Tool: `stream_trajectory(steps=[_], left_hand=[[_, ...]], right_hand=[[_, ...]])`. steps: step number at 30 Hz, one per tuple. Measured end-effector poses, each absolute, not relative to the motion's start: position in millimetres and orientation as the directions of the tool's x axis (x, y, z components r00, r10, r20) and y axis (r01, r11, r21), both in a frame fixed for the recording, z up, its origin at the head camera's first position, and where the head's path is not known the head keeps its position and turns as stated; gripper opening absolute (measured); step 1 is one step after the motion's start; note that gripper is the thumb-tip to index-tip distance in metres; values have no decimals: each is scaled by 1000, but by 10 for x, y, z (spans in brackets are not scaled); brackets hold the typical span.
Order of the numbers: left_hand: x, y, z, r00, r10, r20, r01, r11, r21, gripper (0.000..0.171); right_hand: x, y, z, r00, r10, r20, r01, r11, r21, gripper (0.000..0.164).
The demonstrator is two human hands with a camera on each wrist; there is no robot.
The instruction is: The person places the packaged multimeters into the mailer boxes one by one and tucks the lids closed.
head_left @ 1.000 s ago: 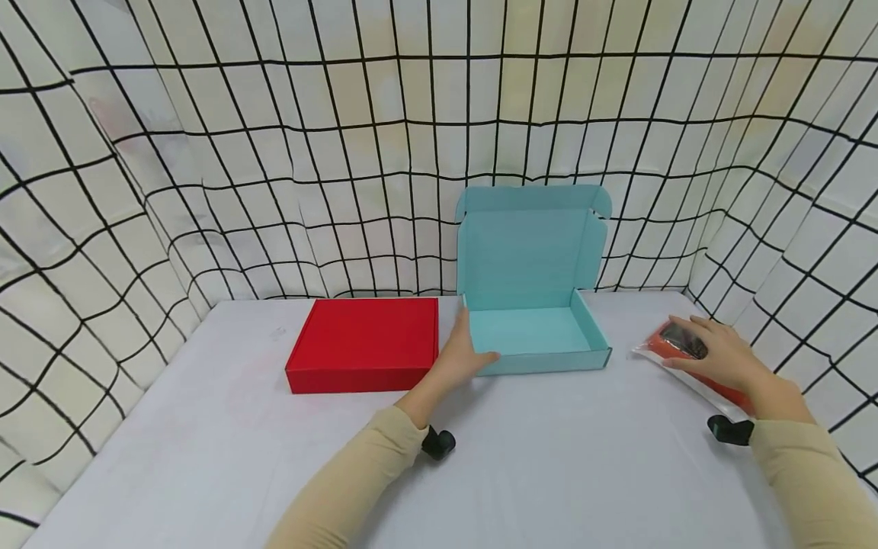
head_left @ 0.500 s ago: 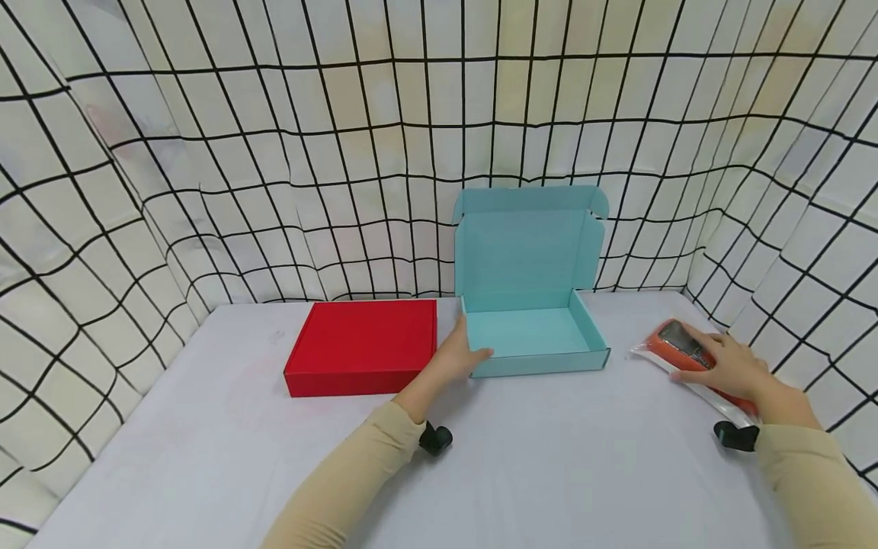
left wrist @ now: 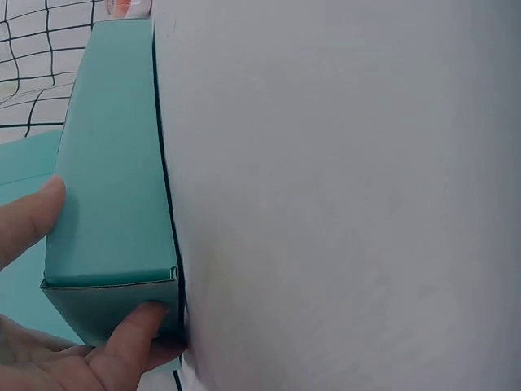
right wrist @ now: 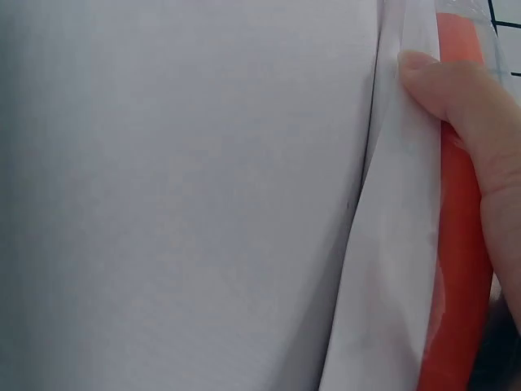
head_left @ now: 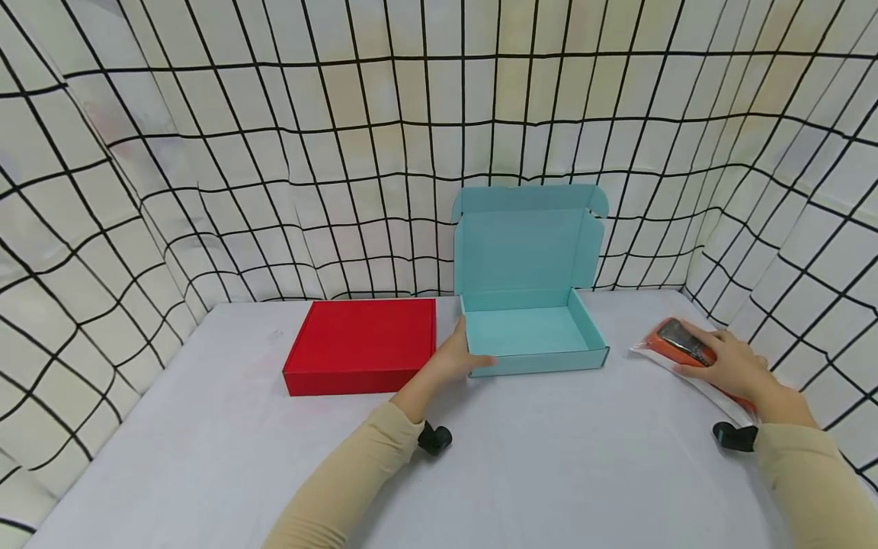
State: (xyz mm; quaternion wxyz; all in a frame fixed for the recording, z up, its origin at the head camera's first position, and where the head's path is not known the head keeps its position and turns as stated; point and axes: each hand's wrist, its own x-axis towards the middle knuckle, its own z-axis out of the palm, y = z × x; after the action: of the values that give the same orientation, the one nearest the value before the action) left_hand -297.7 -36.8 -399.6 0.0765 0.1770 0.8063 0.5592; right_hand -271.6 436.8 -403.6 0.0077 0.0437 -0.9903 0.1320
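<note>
An open light-blue cardboard box stands on the table with its lid raised at the back. My left hand grips its front left corner. In the left wrist view the thumb lies at the edge of the front wall, and the fingers press the side wall. Far to the right lies a flat packet in clear plastic, orange-red with a dark grey part and a white edge. Over it, my right hand holds the packet, the thumb on the white edge; the other fingertips are mostly hidden.
A closed red cardboard box sits left of the light-blue one, close to my left forearm. A white cloth covers the table. White walls with black grid lines rise behind and at both sides.
The right hand has shifted slightly to the right and down over the packet, uncovering more of its dark part. The left hand stays at the box corner. The head view moved a little.
</note>
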Motion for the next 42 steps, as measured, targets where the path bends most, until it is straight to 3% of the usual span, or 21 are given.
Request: stream_trajectory(steps=[21, 33, 42], left_hand=[[-2946, -404, -3945, -940, 320, -117, 8, 363, 932, 108], [-2956, -398, -3951, -944, 291, -158, -29, 403, 915, 108], [-2950, -418, -3951, -941, 316, -123, 9, 385, 923, 106]], right_hand=[[-2694, 4302, -3931, -991, -130, 2, -126, 954, -273, 101], [-2740, 4169, -3678, -977, -209, 45, -213, 936, -279, 96], [-2791, 4055, -3442, -959, -267, 90, -281, 929, -239, 92]])
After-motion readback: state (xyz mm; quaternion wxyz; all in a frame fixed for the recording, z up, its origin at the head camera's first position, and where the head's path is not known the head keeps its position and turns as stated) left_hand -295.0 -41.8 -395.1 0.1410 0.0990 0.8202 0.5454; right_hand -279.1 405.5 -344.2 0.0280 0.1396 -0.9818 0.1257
